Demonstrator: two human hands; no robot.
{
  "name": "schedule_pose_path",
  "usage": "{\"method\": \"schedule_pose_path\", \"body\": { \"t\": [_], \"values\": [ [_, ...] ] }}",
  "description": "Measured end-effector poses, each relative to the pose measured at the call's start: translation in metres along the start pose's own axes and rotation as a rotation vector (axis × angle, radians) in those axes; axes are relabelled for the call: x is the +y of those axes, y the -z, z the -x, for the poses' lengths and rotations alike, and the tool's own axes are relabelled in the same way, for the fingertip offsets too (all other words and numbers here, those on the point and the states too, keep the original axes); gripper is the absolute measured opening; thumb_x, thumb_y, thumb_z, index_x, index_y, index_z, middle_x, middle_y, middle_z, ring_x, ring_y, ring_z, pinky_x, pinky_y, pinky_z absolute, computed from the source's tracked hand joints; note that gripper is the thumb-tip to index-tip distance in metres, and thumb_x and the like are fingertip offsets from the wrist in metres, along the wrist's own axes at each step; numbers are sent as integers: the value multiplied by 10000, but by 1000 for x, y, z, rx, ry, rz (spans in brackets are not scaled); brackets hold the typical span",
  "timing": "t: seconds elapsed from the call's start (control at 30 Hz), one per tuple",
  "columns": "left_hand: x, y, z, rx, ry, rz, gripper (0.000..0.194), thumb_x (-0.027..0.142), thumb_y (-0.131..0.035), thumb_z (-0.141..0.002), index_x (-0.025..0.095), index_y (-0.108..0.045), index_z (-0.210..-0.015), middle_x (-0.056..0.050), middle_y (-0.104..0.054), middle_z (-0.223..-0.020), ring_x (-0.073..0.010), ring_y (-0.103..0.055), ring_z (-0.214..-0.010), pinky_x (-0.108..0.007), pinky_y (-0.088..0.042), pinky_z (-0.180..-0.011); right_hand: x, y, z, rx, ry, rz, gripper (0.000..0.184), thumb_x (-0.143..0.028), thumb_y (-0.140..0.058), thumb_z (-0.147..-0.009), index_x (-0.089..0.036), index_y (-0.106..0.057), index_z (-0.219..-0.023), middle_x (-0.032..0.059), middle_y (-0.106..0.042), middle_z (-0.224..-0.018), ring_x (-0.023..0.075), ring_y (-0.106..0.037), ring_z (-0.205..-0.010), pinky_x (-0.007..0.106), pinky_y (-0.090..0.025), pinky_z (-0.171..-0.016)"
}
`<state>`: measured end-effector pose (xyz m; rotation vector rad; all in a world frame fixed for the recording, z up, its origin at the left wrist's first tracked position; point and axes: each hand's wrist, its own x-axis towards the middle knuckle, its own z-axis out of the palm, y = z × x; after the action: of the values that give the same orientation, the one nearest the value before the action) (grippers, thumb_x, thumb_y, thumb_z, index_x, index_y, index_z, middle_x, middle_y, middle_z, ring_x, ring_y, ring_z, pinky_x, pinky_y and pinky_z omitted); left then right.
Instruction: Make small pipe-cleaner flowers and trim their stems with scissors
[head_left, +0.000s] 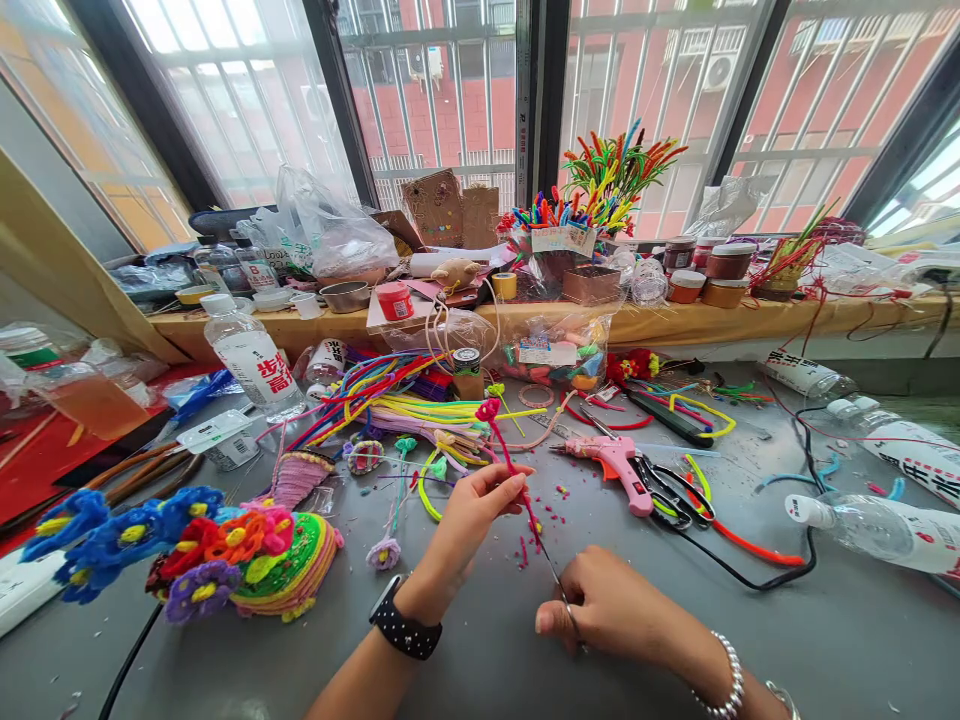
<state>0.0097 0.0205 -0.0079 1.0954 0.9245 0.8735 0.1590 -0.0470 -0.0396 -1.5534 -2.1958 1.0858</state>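
My left hand point(480, 515) pinches the stem of a magenta pipe cleaner flower point(488, 410) whose small fuzzy head points up and away. The stem slants down toward my right hand point(600, 605), which is closed around the handles of a pair of scissors point(556, 572). The blades reach up to the lower end of the stem; whether they touch it is hard to make out. Small magenta clippings point(523, 552) are scattered on the grey table under the stem. Left of my left hand lies a lilac pipe cleaner flower point(383, 553) on a green stem.
A pink glue gun point(613, 462) and black-handled pliers point(671, 492) lie right of centre. Loose pipe cleaners point(420, 415) spread behind my hands. Colourful fuzzy flowers point(135, 540) stand at left. Water bottles point(255, 360) are on both sides. A cluttered window ledge point(315, 330) runs behind.
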Motion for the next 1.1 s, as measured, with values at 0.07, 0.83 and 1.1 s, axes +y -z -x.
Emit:
{"method": "schedule_pose_path", "body": {
  "t": [0.07,0.83,1.1],
  "values": [
    [1,0,0,8,-12,1,216,284,-639,-627,140,-652,-787,-12,-566,-684,-89,-495,-618,-193,-413,-604,0,-1,0,13,-30,0,699,-731,-322,-639,-109,-572,-440,3,-433,-363,67,-382,-355,185,-251,-387],
    [2,0,0,111,-61,50,214,289,-663,-594,132,-650,-738,-20,-603,-684,-101,-523,-614,-207,-440,-592,-1,2,-4,101,-145,68,613,-666,-395,-677,-143,-496,-373,21,-470,-343,73,-327,-341,208,-223,-377],
    [3,0,1,136,-76,53,226,289,-652,-606,134,-656,-770,-33,-611,-701,-109,-529,-625,-214,-440,-598,-3,4,-4,91,-124,-45,621,-647,-404,-689,-136,-474,-342,0,-394,-319,76,-334,-360,206,-257,-411]
  ]
}}
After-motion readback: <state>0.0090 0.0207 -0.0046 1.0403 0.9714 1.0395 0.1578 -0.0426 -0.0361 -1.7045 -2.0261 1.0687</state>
